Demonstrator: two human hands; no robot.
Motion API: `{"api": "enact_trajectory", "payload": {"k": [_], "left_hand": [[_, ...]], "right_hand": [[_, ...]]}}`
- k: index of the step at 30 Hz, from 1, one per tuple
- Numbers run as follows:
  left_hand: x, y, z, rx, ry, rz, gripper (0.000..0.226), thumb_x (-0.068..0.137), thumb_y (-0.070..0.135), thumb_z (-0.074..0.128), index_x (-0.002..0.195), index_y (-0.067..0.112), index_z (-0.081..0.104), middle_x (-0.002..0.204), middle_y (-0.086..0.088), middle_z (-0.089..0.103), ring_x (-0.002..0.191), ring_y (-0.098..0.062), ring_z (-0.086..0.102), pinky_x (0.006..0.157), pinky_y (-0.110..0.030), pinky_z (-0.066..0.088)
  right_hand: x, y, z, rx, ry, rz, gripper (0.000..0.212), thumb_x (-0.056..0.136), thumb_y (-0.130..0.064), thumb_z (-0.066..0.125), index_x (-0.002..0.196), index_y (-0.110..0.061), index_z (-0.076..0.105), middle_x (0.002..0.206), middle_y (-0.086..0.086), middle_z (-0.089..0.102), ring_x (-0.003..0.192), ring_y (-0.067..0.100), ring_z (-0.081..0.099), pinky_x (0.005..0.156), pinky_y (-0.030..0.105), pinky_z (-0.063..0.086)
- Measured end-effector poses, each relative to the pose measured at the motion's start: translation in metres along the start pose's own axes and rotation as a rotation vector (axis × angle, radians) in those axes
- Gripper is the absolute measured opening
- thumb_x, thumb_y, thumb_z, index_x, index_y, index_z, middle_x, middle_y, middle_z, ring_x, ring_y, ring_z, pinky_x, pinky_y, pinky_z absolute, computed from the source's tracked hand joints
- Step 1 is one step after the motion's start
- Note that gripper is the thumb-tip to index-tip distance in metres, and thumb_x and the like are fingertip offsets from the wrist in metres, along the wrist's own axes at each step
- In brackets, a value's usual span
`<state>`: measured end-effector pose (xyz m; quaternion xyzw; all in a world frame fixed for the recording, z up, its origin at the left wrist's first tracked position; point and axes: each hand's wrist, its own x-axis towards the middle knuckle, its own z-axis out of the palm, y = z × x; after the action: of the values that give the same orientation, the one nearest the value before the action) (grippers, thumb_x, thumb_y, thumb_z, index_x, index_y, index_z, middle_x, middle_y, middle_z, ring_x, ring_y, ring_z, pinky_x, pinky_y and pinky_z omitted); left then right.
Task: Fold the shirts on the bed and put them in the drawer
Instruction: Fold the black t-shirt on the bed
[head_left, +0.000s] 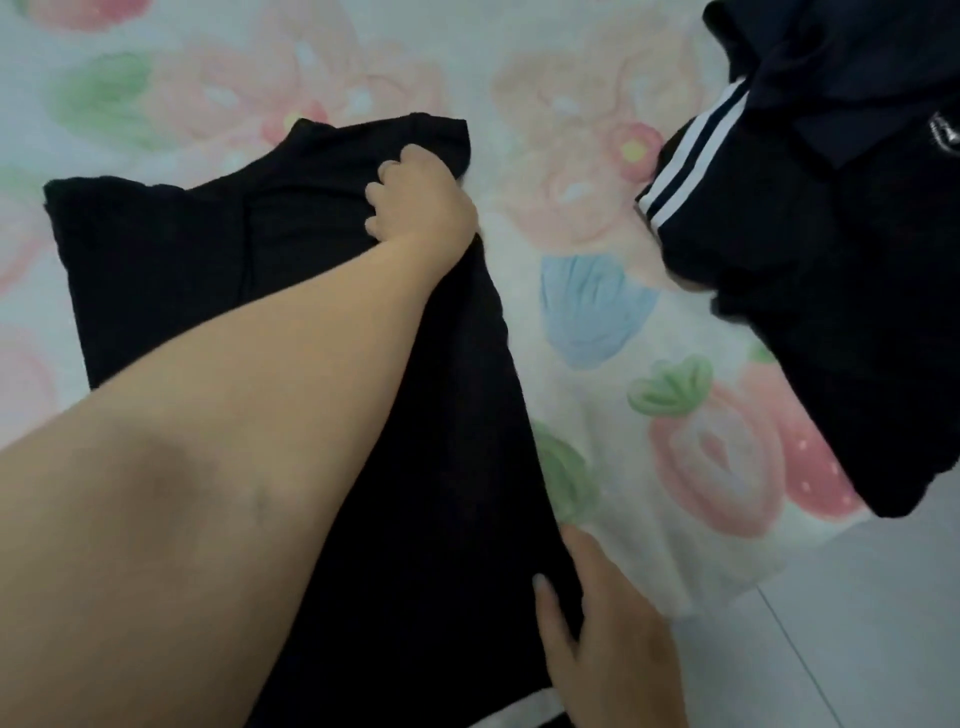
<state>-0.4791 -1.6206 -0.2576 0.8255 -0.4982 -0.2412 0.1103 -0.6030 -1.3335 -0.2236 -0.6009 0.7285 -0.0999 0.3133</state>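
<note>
Hiding the middle of the black shirt (156, 270), a bare arm is stretching across it, and the shirt's bottom end is running out of the picture. The dark cloth is lying flat on the strawberry bed sheet (597, 322). The left hand (421, 200) is curling its fingers and grabbing the shirt near its top. The right hand (608, 629) is lying flat, fingers straight, on the shirt's side edge. A crumpled dark top (779, 234) with white stripes is sitting apart on the right
</note>
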Motion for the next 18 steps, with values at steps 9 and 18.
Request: {"api": "enact_trajectory", "payload": {"k": [9,18], "left_hand": [[0.019,-0.133,-0.102,-1.069,-0.011,-0.448,0.016,0.091,-0.002,0.044,0.098,0.000,0.059,0.090,-0.012,0.064,0.073,-0.023,0.068,0.061,-0.035,0.059],[-0.087,-0.223,-0.111,-0.119,0.340,0.213,0.059,0.094,0.029,0.035,0.149,0.012,0.023,0.155,-0.014,0.026,0.144,-0.033,0.020,0.115,-0.042,0.017]], "right_hand": [[-0.060,-0.082,0.059,-0.304,-0.231,-0.295,0.047,0.079,-0.008,0.036,0.083,-0.028,0.079,0.050,-0.004,0.059,0.023,0.007,0.032,0.028,0.013,0.028],[-0.015,-0.097,0.060,-0.071,-0.114,-0.484,0.042,0.087,-0.027,0.043,0.113,-0.007,0.068,0.106,0.010,0.070,0.100,0.027,0.067,0.082,0.031,0.055]]}}
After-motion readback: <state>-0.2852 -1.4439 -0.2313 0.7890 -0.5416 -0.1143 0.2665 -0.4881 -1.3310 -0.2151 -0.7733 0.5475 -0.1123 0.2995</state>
